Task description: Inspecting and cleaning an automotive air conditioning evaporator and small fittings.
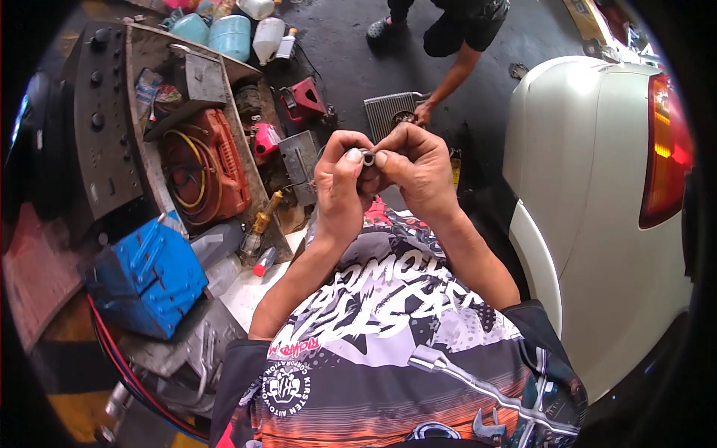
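Observation:
Both my hands are raised together in front of my chest, with thumbs and fingertips meeting around a small metal ring-shaped part (368, 158). My left hand (337, 183) pinches it from the left, the thumb lying along its edge. From the other side, the curled fingers and thumb of my right hand (422, 170) close on the same part. Its underside and any threads are hidden by my fingers, so its exact kind cannot be made out.
On my left stand a blue metal toolbox (149, 272), an orange case (231, 168) with a yellow hose, and a yellow-handled tool (263, 216). A red jack stand (302, 99) lies beyond. A white car (590, 172) stands close on my right. Ahead, another person's hand (423, 113) reaches to a finned core (379, 113).

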Demonstrator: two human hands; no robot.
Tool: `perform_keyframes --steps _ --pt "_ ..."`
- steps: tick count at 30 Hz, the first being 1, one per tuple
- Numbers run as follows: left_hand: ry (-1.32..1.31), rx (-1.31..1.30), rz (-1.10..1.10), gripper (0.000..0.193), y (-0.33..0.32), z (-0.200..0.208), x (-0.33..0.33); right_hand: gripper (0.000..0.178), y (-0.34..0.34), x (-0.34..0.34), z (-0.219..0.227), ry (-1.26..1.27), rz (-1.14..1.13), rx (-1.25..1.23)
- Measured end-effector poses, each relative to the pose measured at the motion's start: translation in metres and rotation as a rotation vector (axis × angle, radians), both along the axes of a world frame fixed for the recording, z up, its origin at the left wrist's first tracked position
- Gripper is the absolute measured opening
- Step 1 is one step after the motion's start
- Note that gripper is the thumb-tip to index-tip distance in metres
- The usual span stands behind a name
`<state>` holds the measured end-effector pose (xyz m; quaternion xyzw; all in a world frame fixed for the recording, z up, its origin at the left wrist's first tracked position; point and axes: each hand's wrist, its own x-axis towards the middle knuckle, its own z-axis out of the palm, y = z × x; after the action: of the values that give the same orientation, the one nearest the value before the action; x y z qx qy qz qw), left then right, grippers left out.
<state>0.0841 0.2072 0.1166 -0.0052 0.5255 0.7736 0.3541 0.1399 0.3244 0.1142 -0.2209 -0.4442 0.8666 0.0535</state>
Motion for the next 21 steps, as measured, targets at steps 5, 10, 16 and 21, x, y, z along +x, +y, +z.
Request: perform_keyframes --steps 5,10,16,21 --pt "-0.092 0.033 -0.094 0.023 0.001 -0.014 -0.03 0.007 0.004 -0.023 -0.002 -0.109 -0.023 -0.043" --pt "-0.084 0.056 -0.204 0.023 -0.001 -0.021 -0.052 0.008 0.004 -0.038 0.0 -0.192 -0.045 -0.038" --pt "-0.171 0.094 -0.251 0.023 -0.005 -0.028 -0.064 0.008 0.001 -0.053 0.007 -0.277 -0.02 0.005" --pt "-0.154 0.072 -0.306 0.024 -0.005 -0.029 -0.073 0.007 0.003 -0.062 0.012 -0.363 -0.005 0.111"
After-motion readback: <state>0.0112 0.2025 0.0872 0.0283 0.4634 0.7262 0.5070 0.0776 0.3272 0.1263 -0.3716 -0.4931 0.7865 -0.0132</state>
